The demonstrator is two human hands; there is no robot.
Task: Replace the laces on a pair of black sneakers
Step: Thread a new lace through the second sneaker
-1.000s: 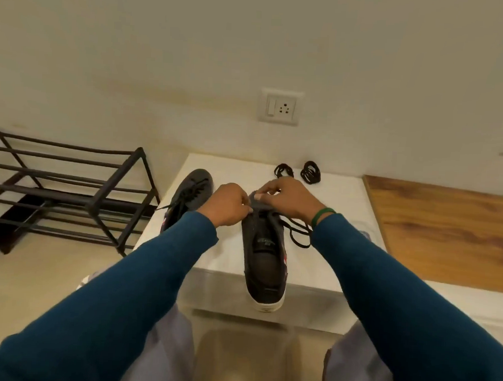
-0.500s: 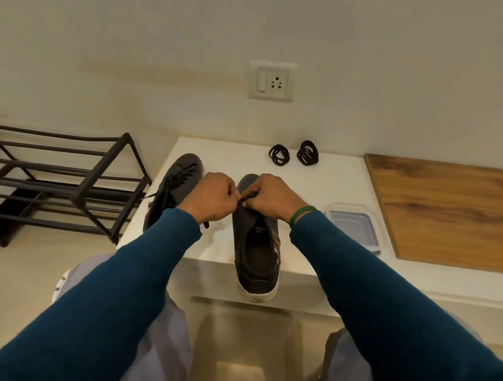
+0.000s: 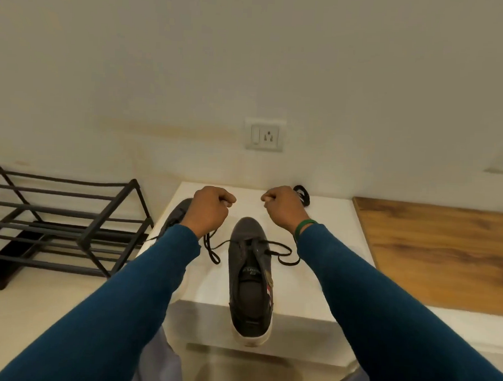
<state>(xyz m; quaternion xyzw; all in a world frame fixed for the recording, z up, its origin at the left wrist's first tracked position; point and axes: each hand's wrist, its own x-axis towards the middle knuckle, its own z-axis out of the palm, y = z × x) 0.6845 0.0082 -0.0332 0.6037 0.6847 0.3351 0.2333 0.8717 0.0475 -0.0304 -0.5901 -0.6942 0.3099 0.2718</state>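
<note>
Pale wall at the back, with a wall socket point(image 3: 264, 134) dead centre, and below it the white table point(image 3: 248, 207) where all the action is. Front and middle sits the sneaker point(image 3: 250, 280), toe towards the wall, white-soled heel hanging over the near edge. Its mouth gapes wide, and inside you can see the insole with a small printed label.

Its lace point(image 3: 283, 253) crosses the eyelets and spills out in a slack loop on either side. The left hand point(image 3: 210, 210) is raised above the table, fingers curled into a tight fist on the left end of the lace, the strand dropping from under the palm. The right hand point(image 3: 284, 208), with a green band point(image 3: 303, 226) at the wrist, mirrors it, fist closed on the other end. The two hands are held apart, just beyond the toe.

The second sneaker point(image 3: 176, 215) lies at the table's left edge, mostly hidden behind the left arm. Coiled laces point(image 3: 302, 193) peek out behind the right hand, near the wall.

Off left on the floor stands a black shoe rack point(image 3: 68, 218), with something dark and flat lying under it. To the right, a wooden board point(image 3: 439, 252) sits beside the table.
</note>
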